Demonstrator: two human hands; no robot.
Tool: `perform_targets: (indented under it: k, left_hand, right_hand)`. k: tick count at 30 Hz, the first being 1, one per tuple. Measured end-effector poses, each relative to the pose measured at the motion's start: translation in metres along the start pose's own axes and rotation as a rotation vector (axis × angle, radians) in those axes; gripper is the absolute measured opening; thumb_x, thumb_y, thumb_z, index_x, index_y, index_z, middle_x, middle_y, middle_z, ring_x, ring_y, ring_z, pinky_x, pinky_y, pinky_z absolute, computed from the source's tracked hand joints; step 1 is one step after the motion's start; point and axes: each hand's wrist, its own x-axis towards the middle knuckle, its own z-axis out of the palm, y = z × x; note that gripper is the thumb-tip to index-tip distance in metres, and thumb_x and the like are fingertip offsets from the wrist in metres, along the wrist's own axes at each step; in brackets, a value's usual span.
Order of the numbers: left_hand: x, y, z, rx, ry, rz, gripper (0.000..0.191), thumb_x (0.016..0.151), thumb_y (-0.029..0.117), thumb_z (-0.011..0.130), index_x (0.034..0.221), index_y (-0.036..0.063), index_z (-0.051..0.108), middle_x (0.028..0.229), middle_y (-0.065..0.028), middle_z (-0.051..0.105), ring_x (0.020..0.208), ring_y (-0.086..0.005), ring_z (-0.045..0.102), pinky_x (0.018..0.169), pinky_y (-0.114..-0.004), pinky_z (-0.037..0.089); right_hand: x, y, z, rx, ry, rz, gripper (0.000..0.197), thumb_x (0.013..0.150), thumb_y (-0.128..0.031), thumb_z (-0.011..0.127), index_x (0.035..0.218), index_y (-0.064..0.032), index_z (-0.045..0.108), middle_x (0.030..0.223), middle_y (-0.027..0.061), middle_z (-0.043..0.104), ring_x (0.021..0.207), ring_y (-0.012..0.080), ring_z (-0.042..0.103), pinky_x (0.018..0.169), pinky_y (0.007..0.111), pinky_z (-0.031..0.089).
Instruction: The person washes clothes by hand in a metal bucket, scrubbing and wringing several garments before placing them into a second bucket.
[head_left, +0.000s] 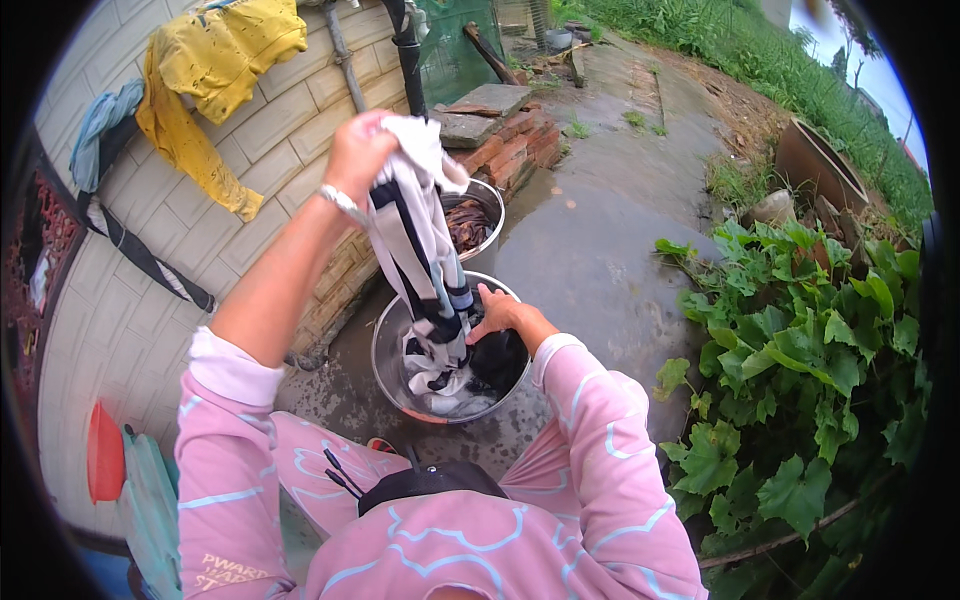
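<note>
My left hand (360, 150) is raised and closed on the top of a wet white, black and grey garment (416, 232). The garment hangs down into a round metal basin (382, 360) on the ground before me, where its lower part lies with dark cloth (499, 360) and some water. My right hand (495, 313) is over the basin's right side with fingers spread, beside the hanging garment; whether it touches the cloth is unclear. Behind this basin stands a second metal basin (496, 244) holding dark brown cloth (469, 226).
A stack of bricks (517, 146) topped with slabs stands beyond the basins, near the tiled wall (217, 225). Yellow clothing (225, 60) hangs at upper left. Leafy vines (787, 330) grow at right, below a large brown pot (817, 165). Wet concrete (600, 262) lies between.
</note>
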Motion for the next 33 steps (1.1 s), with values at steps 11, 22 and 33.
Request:
perform_targets:
  k: [11,22,33]
  left_hand:
    - [0.012,0.205,-0.028,-0.39,-0.331,0.065,0.032,0.089,0.02,0.037,0.096,-0.0055,0.055,0.086,-0.0235,0.063,0.077,-0.0333,0.064,0.067,-0.049,0.055]
    - [0.047,0.142,-0.167,-0.282,0.469,0.17,0.019,0.085,0.014,0.049,0.093,0.0016,0.061,0.087,-0.0087,0.065,0.073,-0.0174,0.063,0.069,-0.03,0.053]
    - [-0.074,-0.121,-0.148,-0.29,0.369,-0.284,0.018,0.082,0.001,0.047,0.099,-0.0012,0.054,0.091,-0.0095,0.061,0.079,-0.0185,0.062,0.071,-0.03,0.053]
  right_hand:
    - [0.017,-0.083,-0.019,0.915,0.318,-0.433,0.04,0.069,-0.011,0.072,0.106,-0.0029,0.06,0.098,0.004,0.063,0.088,0.0133,0.057,0.081,0.028,0.044]
    - [0.015,-0.062,-0.079,1.296,0.307,-0.335,0.031,0.072,-0.01,0.058,0.101,-0.0003,0.062,0.091,0.0041,0.062,0.08,0.0124,0.056,0.072,0.026,0.043]
    - [-0.026,-0.08,-0.113,1.186,0.527,-0.34,0.028,0.076,-0.007,0.059,0.103,-0.0008,0.058,0.093,0.0052,0.062,0.079,0.0128,0.059,0.071,0.026,0.048]
